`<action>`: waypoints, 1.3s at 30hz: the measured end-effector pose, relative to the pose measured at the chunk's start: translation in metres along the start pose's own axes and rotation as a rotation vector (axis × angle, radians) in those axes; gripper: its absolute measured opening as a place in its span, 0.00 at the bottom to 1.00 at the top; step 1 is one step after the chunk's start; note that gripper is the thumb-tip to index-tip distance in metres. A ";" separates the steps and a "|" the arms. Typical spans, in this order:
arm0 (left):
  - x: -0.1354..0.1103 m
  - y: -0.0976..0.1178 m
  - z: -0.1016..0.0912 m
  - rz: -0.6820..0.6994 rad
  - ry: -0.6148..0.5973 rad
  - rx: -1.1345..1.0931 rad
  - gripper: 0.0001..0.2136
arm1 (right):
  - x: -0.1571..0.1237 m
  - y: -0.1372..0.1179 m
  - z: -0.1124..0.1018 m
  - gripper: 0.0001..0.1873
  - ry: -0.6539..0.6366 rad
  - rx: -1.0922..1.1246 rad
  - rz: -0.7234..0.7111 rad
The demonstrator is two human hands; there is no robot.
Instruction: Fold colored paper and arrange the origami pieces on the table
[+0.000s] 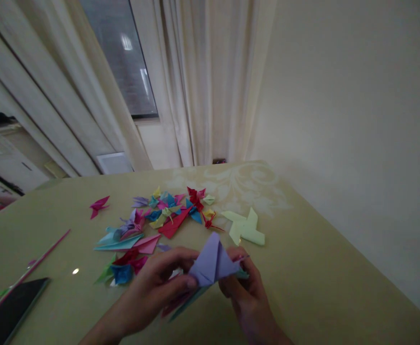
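Between my two hands is a folded piece of purple origami paper [213, 262], its pointed tip facing up. My left hand [163, 278] grips its left side, the thumb pressed on the front. Curled round the right side is my right hand [246, 292], its fingertips partly hidden behind the paper. Teal folded paper [190, 303] shows just under the purple piece; I cannot tell whether it is held too. Beyond my hands lies a heap of colourful origami pieces [174, 223]. A pale green pinwheel-shaped origami [246, 227] rests right of the heap.
A single magenta origami piece [99, 206] lies apart at the left. A dark phone [14, 309] and a thin pink stick [40, 258] are at the table's left front. The table [321, 287] meets a wall [357, 143] on the right; curtains [213, 86] hang behind.
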State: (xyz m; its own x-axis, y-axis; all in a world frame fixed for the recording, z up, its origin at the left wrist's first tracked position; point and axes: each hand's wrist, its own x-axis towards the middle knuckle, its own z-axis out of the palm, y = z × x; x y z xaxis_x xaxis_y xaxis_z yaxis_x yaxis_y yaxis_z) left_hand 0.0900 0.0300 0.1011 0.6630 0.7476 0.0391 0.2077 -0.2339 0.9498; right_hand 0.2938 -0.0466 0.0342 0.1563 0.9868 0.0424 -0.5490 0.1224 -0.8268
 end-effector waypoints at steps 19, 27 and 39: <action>-0.004 0.000 0.021 -0.233 -0.002 0.094 0.23 | 0.004 -0.003 -0.001 0.18 0.012 0.011 -0.022; 0.000 0.013 0.016 -0.347 -0.029 0.004 0.29 | 0.008 -0.006 -0.006 0.17 -0.009 0.020 -0.077; -0.001 0.008 0.032 -0.172 -0.105 0.136 0.13 | 0.018 -0.038 -0.012 0.20 0.001 -0.644 -0.266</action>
State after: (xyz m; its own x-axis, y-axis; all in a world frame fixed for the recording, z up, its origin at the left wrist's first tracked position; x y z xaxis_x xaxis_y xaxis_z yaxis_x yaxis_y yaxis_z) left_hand 0.1140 0.0075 0.0986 0.6796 0.7162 -0.1587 0.4143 -0.1962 0.8888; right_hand 0.3272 -0.0342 0.0597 0.2188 0.9318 0.2896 0.1042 0.2728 -0.9564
